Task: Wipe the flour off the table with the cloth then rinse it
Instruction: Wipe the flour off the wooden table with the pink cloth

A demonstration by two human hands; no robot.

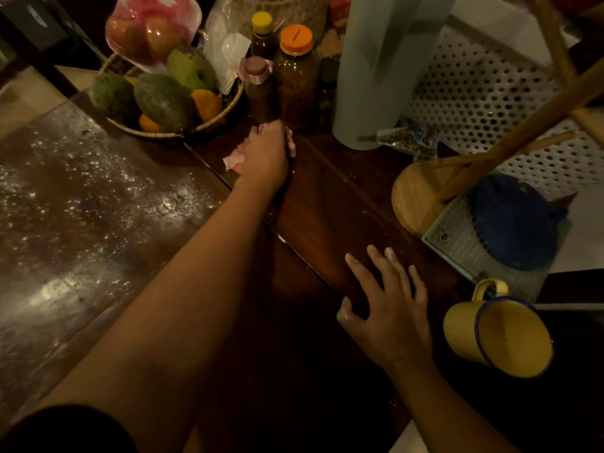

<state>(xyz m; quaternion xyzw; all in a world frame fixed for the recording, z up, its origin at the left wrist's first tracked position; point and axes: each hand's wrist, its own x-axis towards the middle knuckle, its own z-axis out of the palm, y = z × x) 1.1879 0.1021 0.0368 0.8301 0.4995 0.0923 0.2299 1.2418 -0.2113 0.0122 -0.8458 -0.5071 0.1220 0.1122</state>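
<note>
My left hand (264,155) reaches far across the dark wooden table (327,204) and grips a pinkish white cloth (232,159), pressing it down near the jars. Bits of the cloth stick out left and right of the hand; the rest is hidden under it. My right hand (389,305) rests flat on the table near the front, fingers spread, with flour on the fingertips and thumb. Flour (81,204) is scattered over the left part of the table.
A basket of fruit (163,103) and several jars (295,80) stand at the back, beside a pale green roll (376,76). An overturned wooden stool (421,197), a blue lid on a wire rack (519,220) and a yellow mug (496,338) lie right.
</note>
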